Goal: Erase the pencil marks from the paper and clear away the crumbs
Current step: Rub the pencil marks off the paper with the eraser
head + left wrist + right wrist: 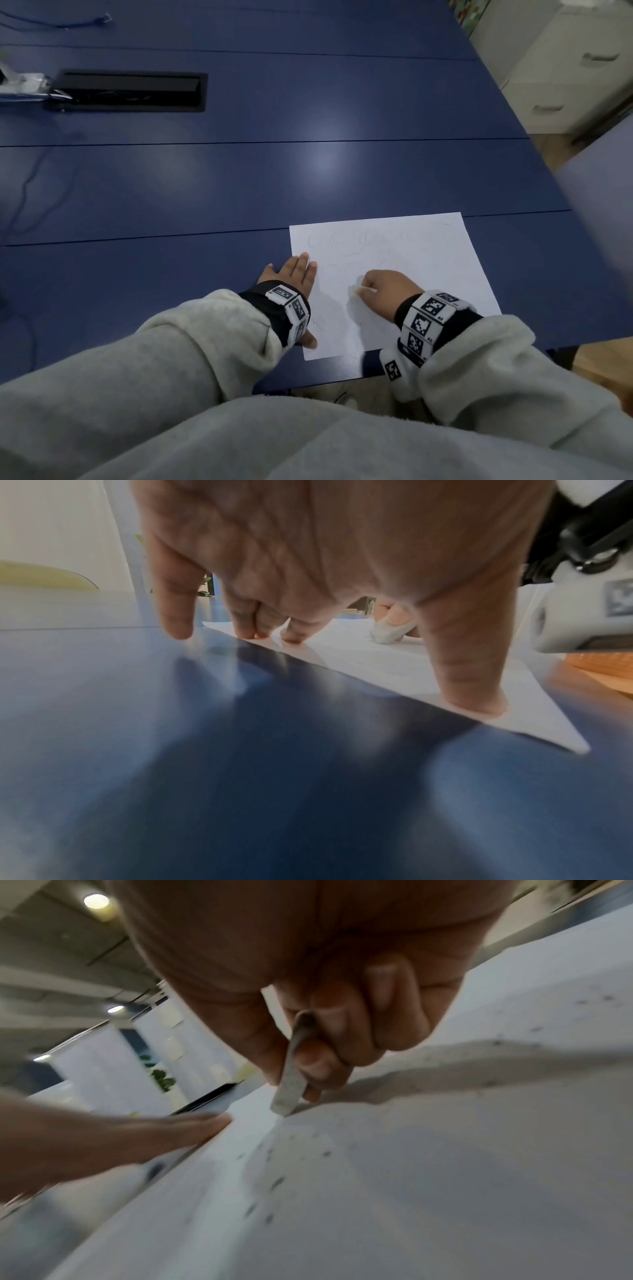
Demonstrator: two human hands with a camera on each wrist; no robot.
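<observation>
A white sheet of paper (411, 260) with faint pencil marks lies near the front right edge of the blue table (239, 178). My left hand (294, 277) lies flat with spread fingers, pressing down the paper's left edge (377, 669); the thumb (469, 691) rests near the near corner. My right hand (380, 291) pinches a white eraser (352, 291) and holds its tip on the paper's middle (287, 1093). Dark crumbs (277, 1181) are scattered on the sheet (445, 1177) in the right wrist view.
A black cable hatch (130, 90) is sunk into the table at the back left, with a silvery object (24, 85) beside it. Cables (24, 192) trail at the left. White drawers (575, 68) stand beyond the table's right edge.
</observation>
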